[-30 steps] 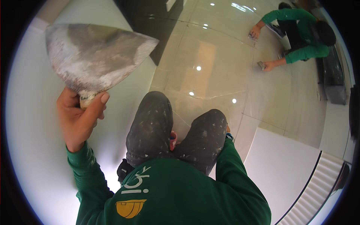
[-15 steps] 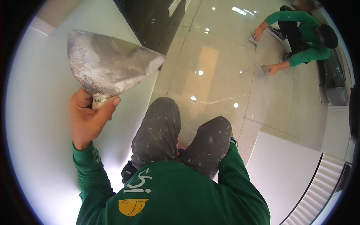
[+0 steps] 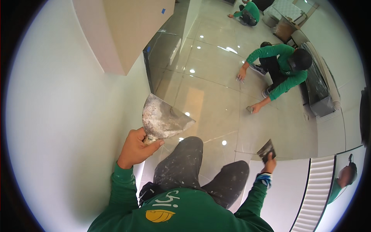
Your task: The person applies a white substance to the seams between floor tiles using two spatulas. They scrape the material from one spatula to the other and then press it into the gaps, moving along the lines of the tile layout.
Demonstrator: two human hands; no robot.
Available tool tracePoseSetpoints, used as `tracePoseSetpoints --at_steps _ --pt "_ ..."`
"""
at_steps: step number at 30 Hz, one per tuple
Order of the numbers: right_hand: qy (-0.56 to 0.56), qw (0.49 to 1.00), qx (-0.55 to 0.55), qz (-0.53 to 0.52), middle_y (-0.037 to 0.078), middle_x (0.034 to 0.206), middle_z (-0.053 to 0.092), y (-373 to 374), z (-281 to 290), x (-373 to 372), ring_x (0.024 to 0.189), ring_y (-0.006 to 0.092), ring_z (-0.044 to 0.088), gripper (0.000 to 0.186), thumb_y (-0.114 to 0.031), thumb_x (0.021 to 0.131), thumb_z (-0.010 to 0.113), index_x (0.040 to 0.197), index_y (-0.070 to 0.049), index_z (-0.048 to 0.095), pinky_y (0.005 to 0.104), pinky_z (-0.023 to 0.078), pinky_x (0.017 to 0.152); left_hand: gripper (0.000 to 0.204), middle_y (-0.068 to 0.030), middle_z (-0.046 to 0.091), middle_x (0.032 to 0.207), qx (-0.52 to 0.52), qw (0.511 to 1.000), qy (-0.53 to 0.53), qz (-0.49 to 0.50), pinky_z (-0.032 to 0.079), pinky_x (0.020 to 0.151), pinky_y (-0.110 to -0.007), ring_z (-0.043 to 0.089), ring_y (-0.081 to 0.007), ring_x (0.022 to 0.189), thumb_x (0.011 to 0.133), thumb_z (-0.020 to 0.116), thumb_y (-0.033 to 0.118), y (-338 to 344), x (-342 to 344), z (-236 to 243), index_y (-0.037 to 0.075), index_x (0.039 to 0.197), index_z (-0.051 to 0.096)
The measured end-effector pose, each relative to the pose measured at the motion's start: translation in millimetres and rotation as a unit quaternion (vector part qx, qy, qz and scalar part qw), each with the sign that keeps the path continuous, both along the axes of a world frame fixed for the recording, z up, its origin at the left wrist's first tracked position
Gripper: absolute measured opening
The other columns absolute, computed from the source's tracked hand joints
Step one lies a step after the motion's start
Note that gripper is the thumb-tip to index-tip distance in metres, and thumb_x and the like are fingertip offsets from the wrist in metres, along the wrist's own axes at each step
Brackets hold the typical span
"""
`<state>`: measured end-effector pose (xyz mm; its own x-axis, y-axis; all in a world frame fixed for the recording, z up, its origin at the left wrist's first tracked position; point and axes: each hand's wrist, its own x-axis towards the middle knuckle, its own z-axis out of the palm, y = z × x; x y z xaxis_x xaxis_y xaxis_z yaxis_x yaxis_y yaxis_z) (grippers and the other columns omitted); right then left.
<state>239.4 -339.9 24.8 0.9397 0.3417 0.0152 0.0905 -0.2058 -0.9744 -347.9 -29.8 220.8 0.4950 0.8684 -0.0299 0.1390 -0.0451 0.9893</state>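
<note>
A wide putty knife [image 3: 164,118], its blade caked with dried pale filler and rust, is gripped by its short neck in my left hand [image 3: 137,149]. The blade stands up and flares toward the right above my left knee. Out to the right, my right hand [image 3: 269,164] is closed around a smaller dark scraper [image 3: 266,150], blade pointing up. Its handle is hidden in my fingers. Both tools are held in the air, apart from the wall and floor. My grey trousers [image 3: 181,160] are speckled with white.
A pale wall [image 3: 58,116] rises close on my left, below a beige box-like projection [image 3: 116,34]. Ahead, a person in green [image 3: 286,65] crouches on the glossy tiled floor [image 3: 216,96]; another person [image 3: 250,13] squats farther back. Wrapped dark furniture [image 3: 319,89] and a white ribbed panel [image 3: 315,189] line the right.
My view has lifted and shifted, showing more of the room. The wide putty knife is lower and farther right in view. My right hand has come up into sight with the dark scraper.
</note>
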Motion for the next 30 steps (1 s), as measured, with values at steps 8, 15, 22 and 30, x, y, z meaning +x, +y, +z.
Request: tracePoseSetpoints --at_steps 8,15,22,30 --pt "0.079 0.983 0.074 0.145 0.005 0.107 0.074 121 62 -65 0.093 0.0142 0.066 0.029 -0.024 0.101 0.071 0.114 0.001 0.072 0.0308 0.052 0.086 0.024 -0.0026 0.074 0.086 -0.049 0.989 0.142 -0.005 0.051 0.065 -0.026 0.059 -0.0048 0.071 0.088 0.077 0.004 9 10 -1 -0.003 0.110 0.072" --pt "0.323 0.903 -0.066 0.277 0.003 0.109 0.073 122 -36 -11 0.097 0.0153 0.068 0.035 -0.032 0.097 0.073 0.121 -0.007 0.069 0.0398 0.054 0.081 0.023 -0.0040 0.072 0.085 0.147 0.976 0.157 0.036 0.052 0.061 -0.025 0.062 -0.0084 0.068 0.083 0.083 -0.002 -38 24 33 -0.005 0.103 0.072" --pt "0.405 0.830 -0.135 0.358 -0.001 0.101 0.071 139 -72 44 0.087 0.0169 0.067 0.029 -0.030 0.098 0.073 0.121 -0.014 0.066 0.0378 0.053 0.069 0.035 -0.0071 0.074 0.096 0.422 0.849 0.313 -0.059 0.057 0.073 -0.031 0.069 -0.0149 0.080 0.091 0.081 0.019 -117 89 201 0.001 0.118 0.068" --pt "0.479 0.758 -0.092 0.433 0.002 0.092 0.073 149 -15 35 0.079 0.0203 0.066 0.024 -0.029 0.097 0.075 0.114 -0.013 0.067 0.0383 0.053 0.069 0.029 -0.0120 0.074 0.117 0.369 0.922 -0.016 -0.116 0.053 0.097 -0.030 0.067 -0.0155 0.105 0.096 0.071 0.002 -152 156 271 -0.006 0.124 0.064"
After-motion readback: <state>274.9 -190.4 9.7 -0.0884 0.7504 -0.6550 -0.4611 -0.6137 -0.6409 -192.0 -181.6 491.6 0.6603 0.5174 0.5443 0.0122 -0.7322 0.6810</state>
